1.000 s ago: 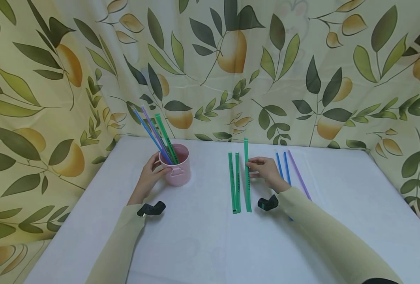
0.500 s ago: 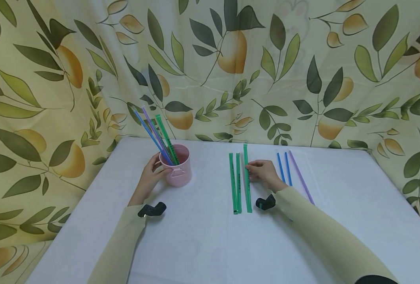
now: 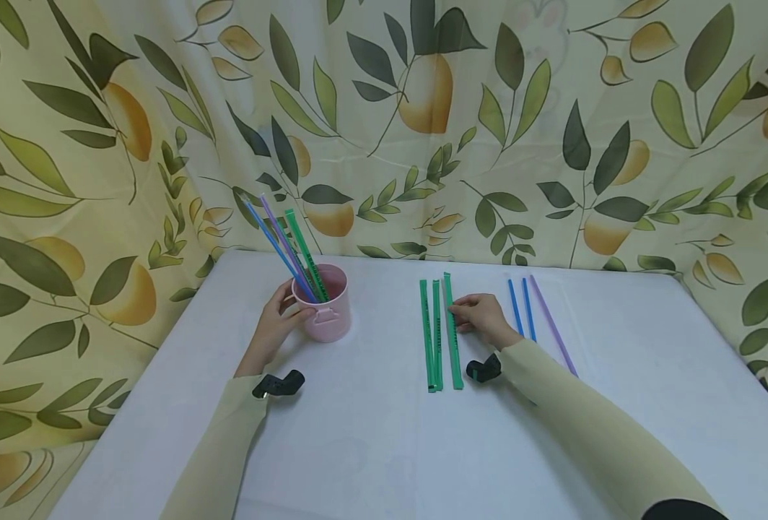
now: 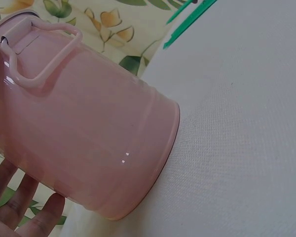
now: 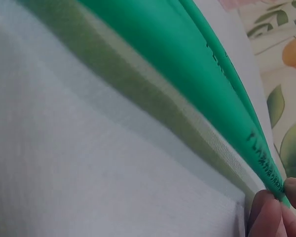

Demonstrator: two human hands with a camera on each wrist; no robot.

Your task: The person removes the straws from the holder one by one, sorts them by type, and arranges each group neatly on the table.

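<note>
A pink metal cup with a small handle stands at the left of the table. My left hand grips it, thumb near the rim and fingers round its far side. Leaning out of the cup are several straws, blue, purple and green. My right hand pinches a green paper-wrapped straw between thumb and fingers near its upper half. In the right wrist view that wrapped straw lies just above the cloth, its shadow beside it. Left of it lie two more green wrapped straws, side by side.
Right of my right hand lie two blue straws and a purple straw, partly hidden by my forearm. A white cloth covers the table. Behind it hangs a curtain printed with fruit and leaves.
The pinched green straw has come down toward the table and nearer to me, its top end now close to level with the other two. The left hand and the cup stay put.
</note>
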